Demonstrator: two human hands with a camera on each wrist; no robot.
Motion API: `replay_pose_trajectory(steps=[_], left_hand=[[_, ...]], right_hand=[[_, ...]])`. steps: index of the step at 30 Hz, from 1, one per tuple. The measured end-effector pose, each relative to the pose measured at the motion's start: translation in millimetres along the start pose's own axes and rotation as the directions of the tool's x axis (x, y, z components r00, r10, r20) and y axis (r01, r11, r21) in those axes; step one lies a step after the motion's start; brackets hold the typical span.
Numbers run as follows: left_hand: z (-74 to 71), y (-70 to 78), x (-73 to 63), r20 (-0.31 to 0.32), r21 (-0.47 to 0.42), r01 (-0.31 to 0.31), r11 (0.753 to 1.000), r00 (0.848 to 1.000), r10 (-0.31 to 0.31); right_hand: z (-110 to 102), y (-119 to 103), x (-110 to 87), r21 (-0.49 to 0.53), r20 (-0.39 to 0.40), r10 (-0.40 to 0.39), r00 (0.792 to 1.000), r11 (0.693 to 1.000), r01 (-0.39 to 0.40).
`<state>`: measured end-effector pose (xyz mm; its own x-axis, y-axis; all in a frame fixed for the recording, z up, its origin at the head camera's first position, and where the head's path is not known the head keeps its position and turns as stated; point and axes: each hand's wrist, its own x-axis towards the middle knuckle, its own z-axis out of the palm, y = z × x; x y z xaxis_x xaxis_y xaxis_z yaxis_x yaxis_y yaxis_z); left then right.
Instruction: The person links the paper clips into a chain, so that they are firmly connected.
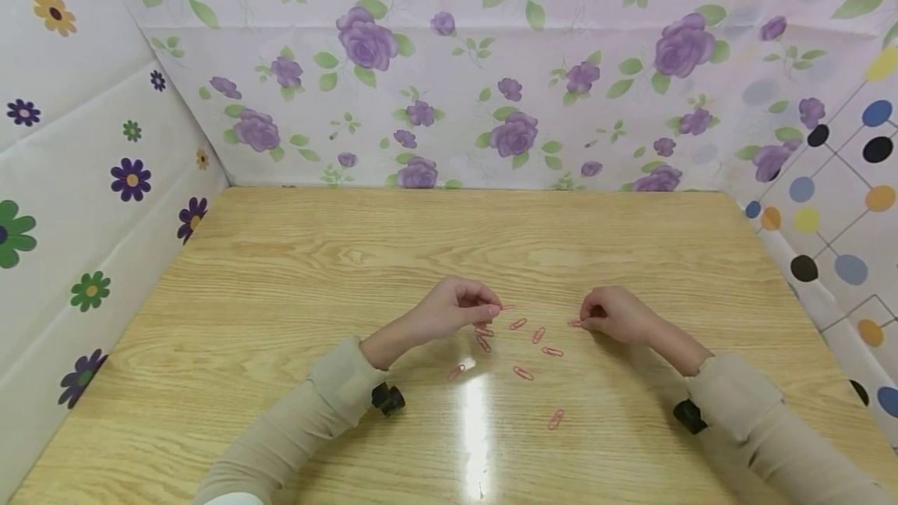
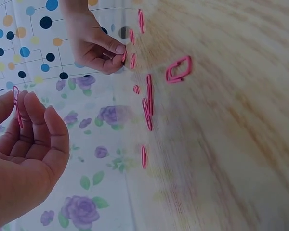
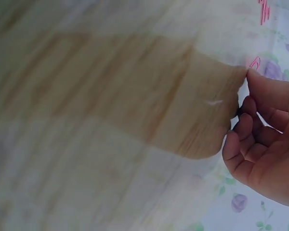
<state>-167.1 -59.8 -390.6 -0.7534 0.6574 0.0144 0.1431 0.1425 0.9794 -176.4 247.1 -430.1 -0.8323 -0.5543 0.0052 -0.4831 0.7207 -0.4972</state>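
My left hand (image 1: 452, 309) pinches a pink paper clip (image 2: 17, 108) between thumb and fingers, raised above the tabletop. Over to the right, my right hand (image 1: 620, 316) holds another pink paper clip (image 1: 576, 323) at its fingertips, low over the wood. Several more pink paper clips lie scattered between and in front of the hands. One paper clip (image 1: 483, 343) lies just under the left hand, close to a second. Nearer the front edge is a lone paper clip (image 1: 556, 419). In the right wrist view, a pink clip (image 3: 255, 62) shows by the right thumb tip.
The wooden table (image 1: 281, 256) has a bright light reflection near its front middle. Behind it hangs a sheet with purple flowers (image 1: 515, 135). A daisy-print sheet (image 1: 70, 146) borders the left side, and a dotted sheet (image 1: 842, 217) the right.
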Motion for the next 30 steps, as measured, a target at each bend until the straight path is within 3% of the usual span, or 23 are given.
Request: replay_pose_trajectory(steps=[7,17,22,30], left_hand=[[-0.9,-1.0,-0.4,-0.005,0.136,-0.079,0.988,0.997,0.081],[-1.5,-4.6,1.8,0.011,0.368,-0.219,0.904,0.973,0.231],[-3.1,-4.6,0.3,0.018,0.444,-0.227,0.867,0.969,0.245],[-4.7,-6.2,-1.2,0.011,0.5,-0.207,0.841,0.972,0.233]], right_hand=[[-1,-2,0.5,0.061,0.008,0.038,0.999,0.997,-0.038],[-2,-19,6.9,0.179,-0.02,0.021,1.0,0.984,-0.017],[-3,-27,9.8,0.207,-0.03,0.003,1.0,0.978,0.003],[-2,-39,12.7,0.228,-0.063,-0.051,0.997,0.972,0.064]])
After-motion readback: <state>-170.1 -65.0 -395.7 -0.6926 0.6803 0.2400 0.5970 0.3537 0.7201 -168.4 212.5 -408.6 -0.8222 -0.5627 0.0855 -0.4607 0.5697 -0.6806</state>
